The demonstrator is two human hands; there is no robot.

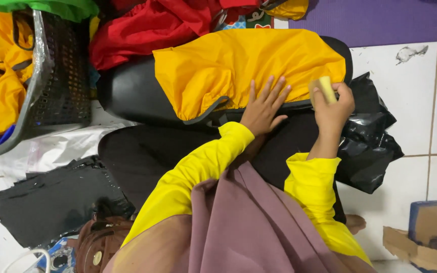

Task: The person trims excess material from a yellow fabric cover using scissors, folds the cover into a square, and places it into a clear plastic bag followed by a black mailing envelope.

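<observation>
Head view: right hand (332, 108) has its grip pinched on a small pale-yellow block (324, 88), prob. a sponge, at the 3 o'clock end of the yellow fabric (249, 65). Left hand (265, 107) lies flat, fingers spread, pressing the cloth at centre. Fabric is thin, slick, creased, w/ grey edging, draped over a smooth black rounded board (127, 93). Crinkly black plastic bag (373, 141) at 4 o'clock; dark perforated basket (59, 76) at 9.

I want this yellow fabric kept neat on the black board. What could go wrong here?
The yellow fabric already wrinkles under the flat left hand; rubbing with the pale block in the right hand might bunch it more. Its edge overhangs the black board and could slide off.
</observation>
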